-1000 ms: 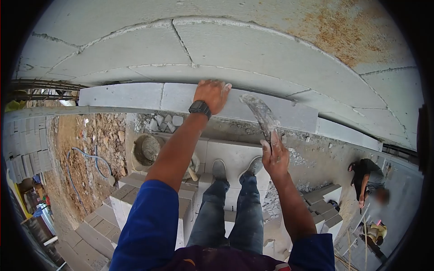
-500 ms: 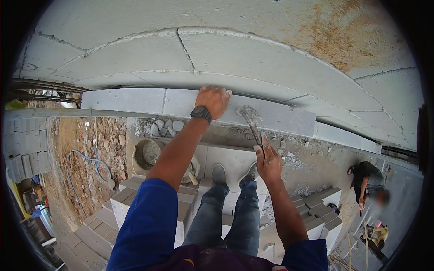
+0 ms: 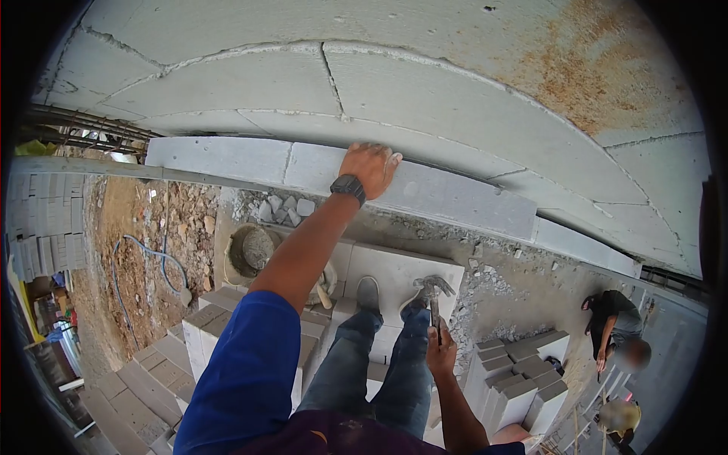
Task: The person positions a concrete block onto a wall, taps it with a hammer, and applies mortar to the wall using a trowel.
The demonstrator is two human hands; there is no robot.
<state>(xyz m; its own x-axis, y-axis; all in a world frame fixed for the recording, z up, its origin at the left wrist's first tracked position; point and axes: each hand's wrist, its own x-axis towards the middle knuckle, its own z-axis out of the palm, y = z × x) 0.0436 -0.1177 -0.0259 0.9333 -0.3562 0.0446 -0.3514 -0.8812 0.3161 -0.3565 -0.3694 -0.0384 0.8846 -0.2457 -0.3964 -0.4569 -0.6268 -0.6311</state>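
My left hand (image 3: 369,168), with a black watch at the wrist, rests over the top of a pale grey block (image 3: 455,196) in the row along the wall. Its fingers curl over the block's far edge. Lower down, my right hand (image 3: 441,350) is closed around the handle of a claw hammer (image 3: 434,288). The hammer's head points up and lies over my right shoe, apart from the block row. A small round pale mark shows on the block just right of my left hand.
A mortar bucket (image 3: 249,252) stands left of my feet. Stacked blocks (image 3: 523,379) are at the lower right, more at the lower left. A blue hose (image 3: 163,265) lies on rubble. At the right, a person (image 3: 618,322) bends down, another person beyond. Rebar sticks out at upper left.
My right hand has drawn the hammer down and away from the block towards my legs. My left hand stays on the block; the view has shifted slightly.
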